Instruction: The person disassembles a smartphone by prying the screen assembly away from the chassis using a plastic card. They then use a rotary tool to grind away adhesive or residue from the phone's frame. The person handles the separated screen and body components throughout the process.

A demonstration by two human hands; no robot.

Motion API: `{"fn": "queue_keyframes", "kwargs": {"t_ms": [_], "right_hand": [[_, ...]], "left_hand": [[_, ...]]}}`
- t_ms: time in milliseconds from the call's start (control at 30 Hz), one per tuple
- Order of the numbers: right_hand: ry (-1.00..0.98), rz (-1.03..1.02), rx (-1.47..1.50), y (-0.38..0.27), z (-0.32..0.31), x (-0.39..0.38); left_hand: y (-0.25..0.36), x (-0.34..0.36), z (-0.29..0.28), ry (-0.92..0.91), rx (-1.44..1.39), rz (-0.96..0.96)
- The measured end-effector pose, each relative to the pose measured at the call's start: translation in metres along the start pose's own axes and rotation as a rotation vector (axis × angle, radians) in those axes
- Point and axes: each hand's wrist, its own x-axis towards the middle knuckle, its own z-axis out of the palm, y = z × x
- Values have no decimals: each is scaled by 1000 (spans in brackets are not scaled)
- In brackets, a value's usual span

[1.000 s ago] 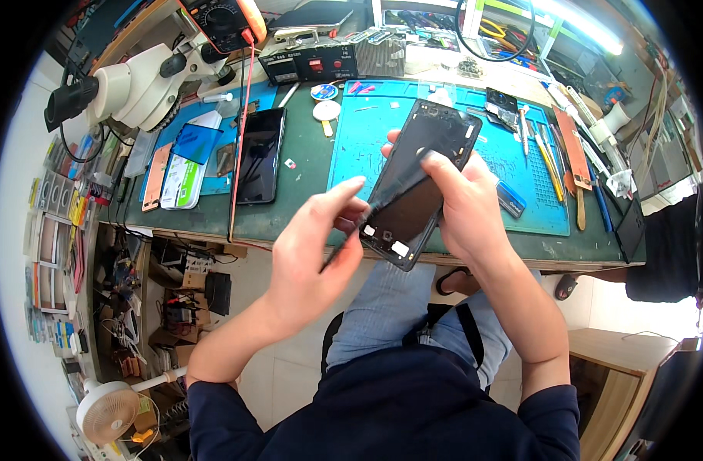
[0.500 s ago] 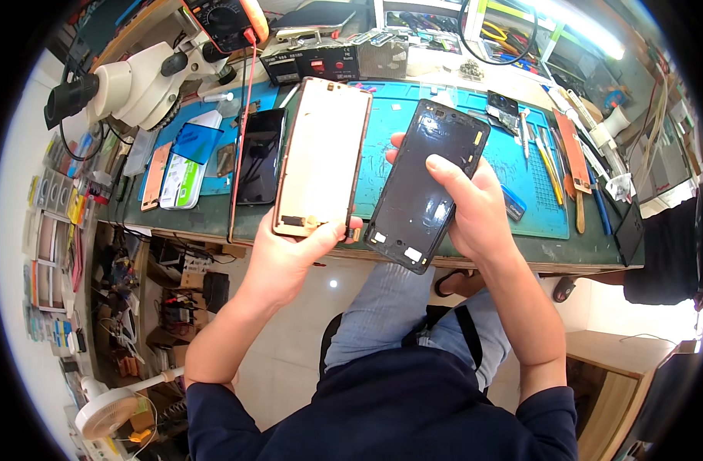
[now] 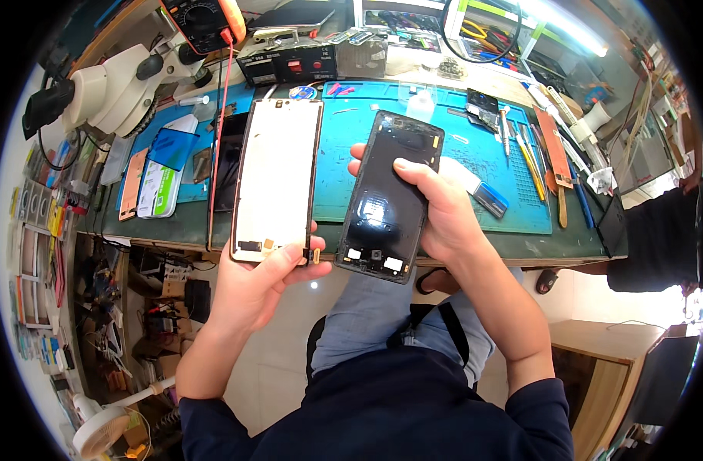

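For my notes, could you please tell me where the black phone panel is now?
In the head view, the black phone panel is in the right hand, just right of the pale panel in the left hand.

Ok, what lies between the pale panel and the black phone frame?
The head view shows right fingers and, lower, left fingers in the gap, with blue mat and green bench visible behind.

Green counter (image 3: 505, 243), lots on top.
Carrying a big blue mat (image 3: 486, 157), a smaller blue mat (image 3: 191, 190) on the left, a dark phone (image 3: 228, 165) between them, and a wooden-handled tool (image 3: 562, 209) on the right.
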Motion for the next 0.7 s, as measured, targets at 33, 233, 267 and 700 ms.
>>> {"fn": "queue_keyframes", "kwargs": {"t_ms": [33, 233, 267, 700], "right_hand": [[-2, 9, -22, 0, 0, 0], [22, 0, 25, 1, 4, 4], [21, 3, 23, 2, 5, 4], [16, 12, -26, 5, 5, 7]], "left_hand": [[-1, -1, -1, -5, 7, -6], [2, -10, -6, -15, 38, -51], [3, -11, -7, -20, 41, -63], [5, -43, -24, -4, 68, -189]]}}
